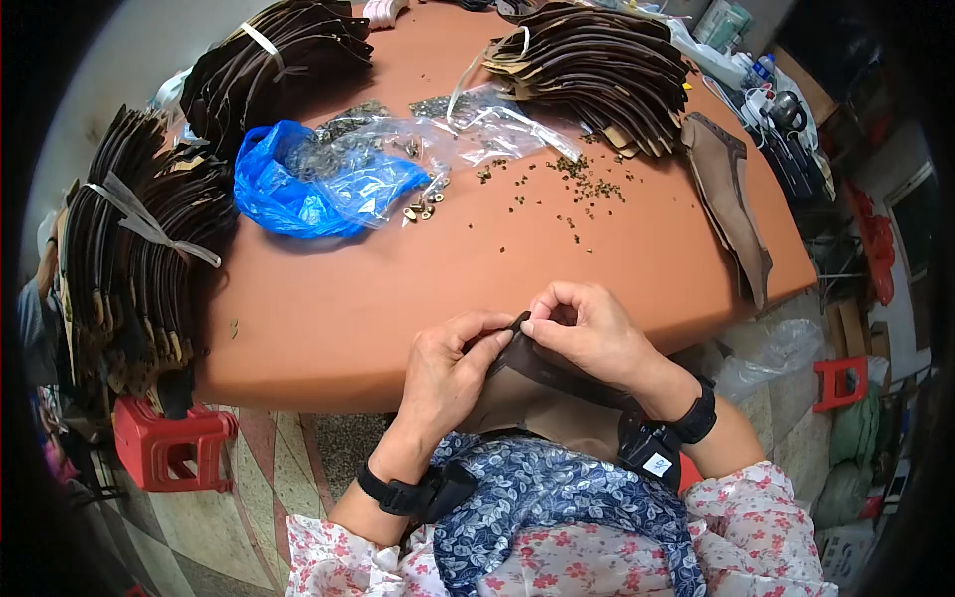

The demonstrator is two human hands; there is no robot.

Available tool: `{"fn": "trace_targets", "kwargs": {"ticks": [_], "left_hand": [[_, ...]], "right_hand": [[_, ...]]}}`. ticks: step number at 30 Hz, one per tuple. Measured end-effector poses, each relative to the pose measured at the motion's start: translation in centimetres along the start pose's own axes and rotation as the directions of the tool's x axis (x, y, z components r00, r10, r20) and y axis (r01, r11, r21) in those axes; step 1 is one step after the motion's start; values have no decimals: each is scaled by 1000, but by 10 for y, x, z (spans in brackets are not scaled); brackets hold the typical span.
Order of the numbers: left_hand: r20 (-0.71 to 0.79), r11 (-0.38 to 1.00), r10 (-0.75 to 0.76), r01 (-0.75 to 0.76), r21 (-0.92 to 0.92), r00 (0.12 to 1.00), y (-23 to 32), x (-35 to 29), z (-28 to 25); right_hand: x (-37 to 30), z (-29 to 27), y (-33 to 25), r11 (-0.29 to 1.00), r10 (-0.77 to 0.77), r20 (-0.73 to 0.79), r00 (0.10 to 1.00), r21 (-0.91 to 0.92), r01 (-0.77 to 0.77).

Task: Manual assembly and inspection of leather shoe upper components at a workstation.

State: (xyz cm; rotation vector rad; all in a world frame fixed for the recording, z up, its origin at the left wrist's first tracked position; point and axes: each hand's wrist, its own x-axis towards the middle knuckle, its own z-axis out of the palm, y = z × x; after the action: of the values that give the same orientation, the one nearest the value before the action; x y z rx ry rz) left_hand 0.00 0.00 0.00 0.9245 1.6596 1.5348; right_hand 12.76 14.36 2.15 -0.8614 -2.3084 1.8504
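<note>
A brown leather piece with a dark edge band, shaped like part of a shoe upper, lies over my lap at the table's front edge. Its dark tip is raised between both hands. My left hand pinches that tip between thumb and fingers. From the other side, my right hand has thumb and forefinger pressed together at the same tip; any small part between them is hidden. Beyond my hands, small brass-coloured metal fittings are scattered over the orange-brown tabletop.
Tied stacks of dark leather pieces stand at the left, far left and far right. A blue plastic bag and clear bags of fittings lie between them. Another brown piece rests at the right edge. A red stool stands below left.
</note>
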Motion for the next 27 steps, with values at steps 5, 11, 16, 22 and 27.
{"fn": "trace_targets", "kwargs": {"ticks": [5,11,16,22,27], "left_hand": [[-23,999,18,-17,45,1000,8,-4,-9],[8,1000,-21,21,3,1000,5,-4,-7],[15,999,-44,44,10,999,11,-6,-6],[111,989,-114,123,-79,987,4,3,-5],[145,991,-118,125,-40,982,12,1,-7]], "right_hand": [[2,17,-10,905,-79,-117,990,409,120],[-3,17,-11,982,-188,-127,974,-9,188],[-8,17,-9,973,-225,-131,965,-83,216],[-12,14,3,948,-312,-213,926,-1,319],[-17,21,6,789,-598,-246,763,-347,506]]}}
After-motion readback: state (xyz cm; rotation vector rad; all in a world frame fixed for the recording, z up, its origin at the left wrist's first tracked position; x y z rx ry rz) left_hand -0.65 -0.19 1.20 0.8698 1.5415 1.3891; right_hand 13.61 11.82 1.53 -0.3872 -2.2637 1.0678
